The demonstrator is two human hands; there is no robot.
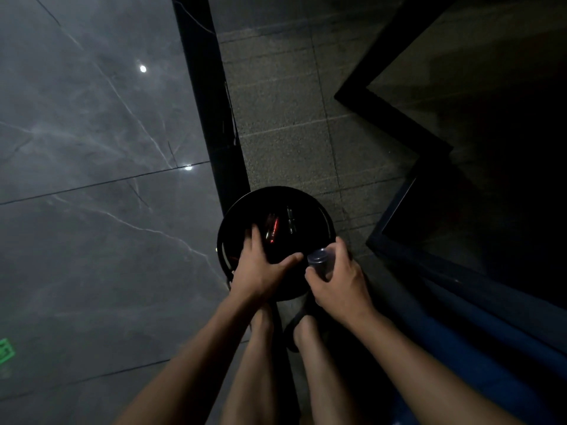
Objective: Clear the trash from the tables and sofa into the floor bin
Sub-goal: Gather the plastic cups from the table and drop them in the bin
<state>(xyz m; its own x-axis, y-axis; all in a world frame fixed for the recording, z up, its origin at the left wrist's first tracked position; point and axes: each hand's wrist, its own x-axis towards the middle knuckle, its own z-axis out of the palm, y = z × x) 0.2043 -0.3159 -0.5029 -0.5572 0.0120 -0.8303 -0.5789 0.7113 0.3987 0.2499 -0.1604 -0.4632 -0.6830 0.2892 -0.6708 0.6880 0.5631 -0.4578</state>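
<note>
**Both hands at the bin, right hand holding a cup**

A round black bin [276, 243] stands on the floor just ahead of the person's feet, seen from straight above. Its rim is dark and glossy. Inside lie at least two pieces of trash: a red item [272, 227] near the middle, and a darker, grey one [291, 220] just to its right. The dim light makes it hard to tell what they are.

The left hand [263, 265] is over the near left part of the bin's mouth, palm down, fingers spread and thumb stretched out to the right. It holds nothing that can be seen; whether it touches the rim cannot be told.

The right hand [337, 280] is at the near right edge of the bin, its fingers curled around a clear plastic cup [320, 262]. The cup is tilted with its lidded end toward the bin, at the rim's edge and not yet inside. The thumb of the left hand points toward it, close but apart.

To the left spreads a grey marbled floor [92, 179] with two bright light spots. A black strip [211, 118] runs from far to near, meeting the bin. Right of it lies a speckled, tiled surface [285, 118]. Further right are dark furniture edges [395, 118], and a blue one [460, 302] nearer the person.

Bare legs and a sandalled foot [299, 329] show below the hands.
</note>
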